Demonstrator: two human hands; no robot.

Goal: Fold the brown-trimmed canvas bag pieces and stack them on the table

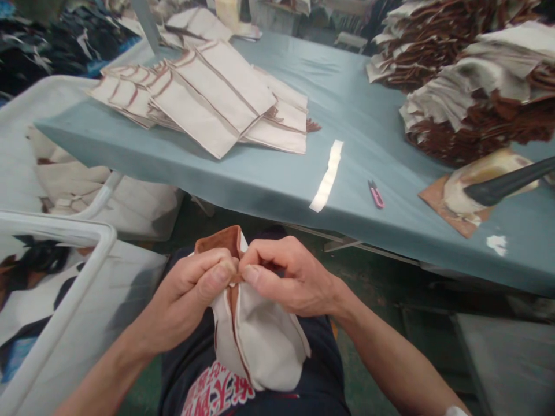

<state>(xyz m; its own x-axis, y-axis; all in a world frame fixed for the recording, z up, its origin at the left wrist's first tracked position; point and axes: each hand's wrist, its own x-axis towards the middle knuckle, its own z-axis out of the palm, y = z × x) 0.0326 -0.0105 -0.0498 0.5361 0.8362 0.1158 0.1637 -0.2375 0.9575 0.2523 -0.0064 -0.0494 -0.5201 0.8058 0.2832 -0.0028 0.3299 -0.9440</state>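
Observation:
Over my lap I hold a cream canvas pouch (260,335) with a brown suede edge. My left hand (195,294) is closed on its top edge, thumb pressed against the fabric. My right hand (286,277) pinches the same edge from the other side, fingertips touching the left thumb. The brown flap sticks up behind my fingers, and the pouch body hangs down onto my dark shirt.
A blue-grey table (359,190) stands ahead. On it lie flat finished pouches (208,98), a strip of white tape (328,175), a small pink cutter (376,195), heaps of cream and brown pieces (472,86) and a black-handled tool (507,185). White bins (78,271) stand left.

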